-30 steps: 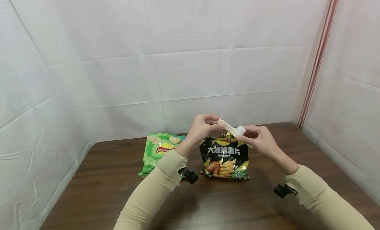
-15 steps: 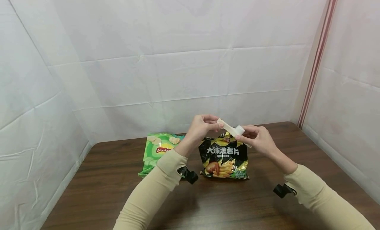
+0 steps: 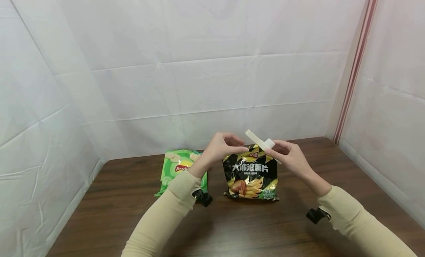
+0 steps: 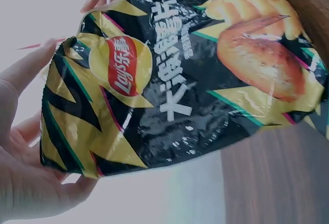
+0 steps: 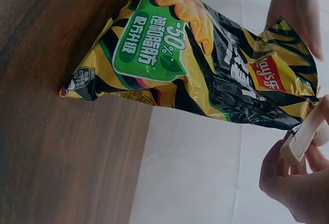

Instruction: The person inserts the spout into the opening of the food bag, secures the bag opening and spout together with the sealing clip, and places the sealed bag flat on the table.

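A black and gold Lay's chip bag (image 3: 249,172) stands upright on the table. My right hand (image 3: 290,157) pinches a white bag clip with a stubby round cap (image 3: 257,141) at the bag's top right corner. The clip slants up to the left, its far end free in the air. At the bag's top left, my left hand (image 3: 220,148) is spread in a loose curve, thumb apart from fingers. In the left wrist view the left thumb (image 4: 20,75) lies by the top edge, and other fingers are partly hidden behind the bag (image 4: 175,80).
A green Lay's bag (image 3: 177,172) lies to the left, partly covered by the left forearm. The brown wooden table (image 3: 245,227) ends at white sheeting (image 3: 199,65) behind and on both sides.
My left hand has let go of the clip's upper end and moved slightly down and left to the bag's top. The clip's free end has risen a little. My right hand stays put.
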### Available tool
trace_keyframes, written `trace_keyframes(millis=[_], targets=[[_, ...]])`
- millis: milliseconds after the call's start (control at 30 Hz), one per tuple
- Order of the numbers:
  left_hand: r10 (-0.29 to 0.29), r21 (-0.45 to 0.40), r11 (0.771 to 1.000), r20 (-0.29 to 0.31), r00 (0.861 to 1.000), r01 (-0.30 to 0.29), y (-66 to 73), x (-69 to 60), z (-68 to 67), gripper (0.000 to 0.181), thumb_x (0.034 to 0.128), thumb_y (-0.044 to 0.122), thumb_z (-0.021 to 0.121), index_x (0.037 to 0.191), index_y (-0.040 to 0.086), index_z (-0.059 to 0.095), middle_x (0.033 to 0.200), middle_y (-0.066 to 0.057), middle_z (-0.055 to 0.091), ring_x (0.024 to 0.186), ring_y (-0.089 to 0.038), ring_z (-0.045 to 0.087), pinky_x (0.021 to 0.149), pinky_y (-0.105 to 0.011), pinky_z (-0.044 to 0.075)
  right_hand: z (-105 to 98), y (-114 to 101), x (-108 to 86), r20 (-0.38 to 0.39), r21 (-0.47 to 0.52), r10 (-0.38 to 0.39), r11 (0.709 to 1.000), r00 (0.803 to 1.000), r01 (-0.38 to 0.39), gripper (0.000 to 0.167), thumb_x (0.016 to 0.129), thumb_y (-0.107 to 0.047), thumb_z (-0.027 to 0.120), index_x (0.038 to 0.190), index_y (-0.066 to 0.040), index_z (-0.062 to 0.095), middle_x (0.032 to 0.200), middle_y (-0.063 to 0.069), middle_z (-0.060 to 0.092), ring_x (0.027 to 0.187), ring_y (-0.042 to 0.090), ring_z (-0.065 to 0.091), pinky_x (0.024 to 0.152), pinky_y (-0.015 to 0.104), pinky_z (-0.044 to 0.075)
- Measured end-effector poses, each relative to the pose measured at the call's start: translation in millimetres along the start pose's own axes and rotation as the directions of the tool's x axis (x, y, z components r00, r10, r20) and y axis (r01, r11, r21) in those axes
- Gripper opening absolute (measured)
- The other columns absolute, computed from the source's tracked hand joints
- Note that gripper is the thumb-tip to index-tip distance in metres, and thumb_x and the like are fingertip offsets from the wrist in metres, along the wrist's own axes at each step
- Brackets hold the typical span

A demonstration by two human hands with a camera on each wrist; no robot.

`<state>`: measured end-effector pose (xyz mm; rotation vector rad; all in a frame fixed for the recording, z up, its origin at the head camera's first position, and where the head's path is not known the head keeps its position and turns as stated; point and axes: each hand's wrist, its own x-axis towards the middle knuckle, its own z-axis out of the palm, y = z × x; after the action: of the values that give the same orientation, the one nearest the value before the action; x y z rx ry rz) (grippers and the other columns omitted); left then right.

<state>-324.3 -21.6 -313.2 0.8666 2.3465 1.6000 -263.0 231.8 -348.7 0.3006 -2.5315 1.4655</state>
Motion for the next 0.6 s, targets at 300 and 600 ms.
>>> trace_keyframes(millis=[300,600], targets=[[-0.044,-0.031,0.999,-0.106,0.993,0.041,-21.7,-10.9,-5.3,0.021,0.0797,0.032,0.077,0.092,0.015,0.076,0.092,-0.002,0.072,0.088,-0.018,0.063,0.077,-0.031,0.05,-2,9,-0.7,0.006,0.024,0.05,0.998,0.999,-0.051,0.039,0.09,-0.035,0.065,0.122,-0.012,0.061,0.102,0.003,0.069,0.085,0.004,0.063,0.065,0.029,0.051],[-0.199,-0.178,0.972,-0.278,0.94,0.153,-30.9,-11.0,-0.6,0.032,0.0806,0.045,0.072,0.073,0.014,0.07,0.06,0.006,0.042,0.063,-0.013,0.037,0.061,-0.028,0.031,1,28,-6.6,0.08,0.063,0.136,0.988,0.987,-0.141,0.045,0.088,-0.03,0.068,0.123,-0.004,0.058,0.106,0.016,0.068,0.083,0.009,0.065,0.08,0.043,0.054]])
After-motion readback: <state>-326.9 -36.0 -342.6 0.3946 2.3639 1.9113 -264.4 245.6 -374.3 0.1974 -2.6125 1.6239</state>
